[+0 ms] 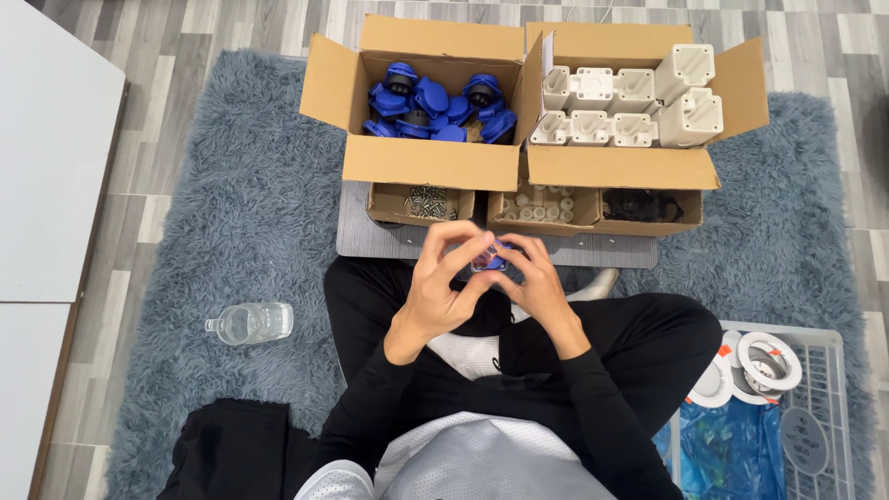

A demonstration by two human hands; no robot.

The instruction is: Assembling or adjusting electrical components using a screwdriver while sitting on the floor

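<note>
Blue part pinched between left hand, right hand, cardboard boxes beyond

The scene is evenly and brightly lit, with soft, diffuse light that seems to come from overhead. Shadows are faint: a thin dark band lies under the flaps of the cardboard boxes and around the person's legs on the grey rug. The white table at the left reads slightly washed out, without hard glare. Focus is sharp across most of the view; the fingers look a little soft, perhaps from motion. Straight lines bend mildly toward the edges.
</note>
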